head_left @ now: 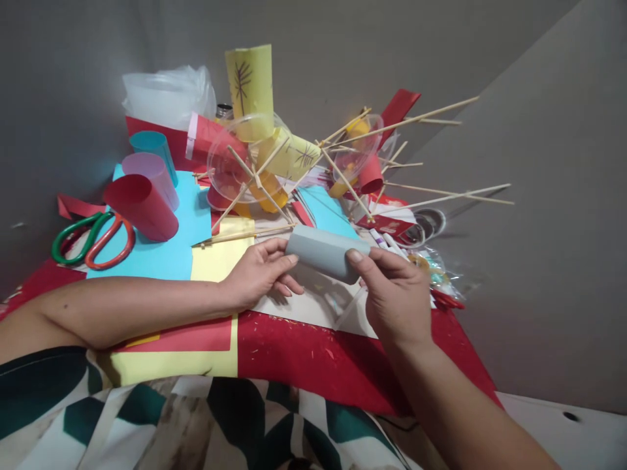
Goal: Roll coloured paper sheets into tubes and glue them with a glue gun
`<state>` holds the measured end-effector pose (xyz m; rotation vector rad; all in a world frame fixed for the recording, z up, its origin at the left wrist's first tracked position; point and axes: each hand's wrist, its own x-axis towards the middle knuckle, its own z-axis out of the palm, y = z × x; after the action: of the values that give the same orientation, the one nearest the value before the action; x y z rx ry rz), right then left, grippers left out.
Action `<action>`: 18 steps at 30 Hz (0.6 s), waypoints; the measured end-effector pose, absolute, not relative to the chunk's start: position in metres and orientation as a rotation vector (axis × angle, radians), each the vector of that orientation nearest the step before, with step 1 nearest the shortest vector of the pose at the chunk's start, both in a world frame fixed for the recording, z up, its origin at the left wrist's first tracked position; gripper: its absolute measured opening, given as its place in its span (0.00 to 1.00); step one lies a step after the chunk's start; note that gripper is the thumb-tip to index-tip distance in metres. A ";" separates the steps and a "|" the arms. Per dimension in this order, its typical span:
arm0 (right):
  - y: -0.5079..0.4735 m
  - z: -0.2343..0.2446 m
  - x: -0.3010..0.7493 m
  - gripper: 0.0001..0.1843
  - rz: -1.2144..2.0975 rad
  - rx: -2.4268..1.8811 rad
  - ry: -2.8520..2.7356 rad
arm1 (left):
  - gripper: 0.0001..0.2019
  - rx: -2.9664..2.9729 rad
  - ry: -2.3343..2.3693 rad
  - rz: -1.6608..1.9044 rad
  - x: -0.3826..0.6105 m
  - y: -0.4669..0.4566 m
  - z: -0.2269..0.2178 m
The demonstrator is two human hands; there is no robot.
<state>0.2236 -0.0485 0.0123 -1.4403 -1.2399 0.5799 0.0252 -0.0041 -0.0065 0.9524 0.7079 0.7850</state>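
A grey-blue paper tube (pixel 323 253) is held lying almost level above the middle of the table. My right hand (pixel 399 294) grips its right end, thumb in front and fingers behind. At the tube's left end, my left hand (pixel 262 271) has thumb and index finger on the edge, while its other fingers hang loosely curled below. Under the tube lies a white sheet (pixel 313 307). Just behind it, a frame of thin sticks (pixel 257 177) is joined to clear plastic discs and coloured paper tubes, among them a yellow tube (pixel 249 91) with a dark drawn plant.
Red (pixel 142 209), purple and blue paper tubes stand at left on blue paper (pixel 181 254), beside green-and-orange-handled scissors (pixel 93 241). Long sticks (pixel 441 199) jut out at right. A plastic bag (pixel 169 94) sits at the back. Red cloth (pixel 304 356) covers the table's front.
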 end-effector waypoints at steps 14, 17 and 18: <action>-0.023 0.025 0.193 0.16 0.253 -1.211 -1.256 | 0.33 1.106 0.768 1.179 0.026 -0.009 -0.005; -0.015 0.028 0.193 0.16 0.176 -1.187 -1.270 | 0.33 1.086 0.804 1.139 0.026 -0.008 -0.005; -0.011 0.030 0.193 0.17 0.136 -1.181 -1.278 | 0.32 1.083 0.808 1.116 0.026 -0.007 -0.006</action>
<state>0.1930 -0.0115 0.0302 -1.1809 -1.2776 0.1356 0.0259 -0.0072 -0.0058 1.0834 0.8079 1.1161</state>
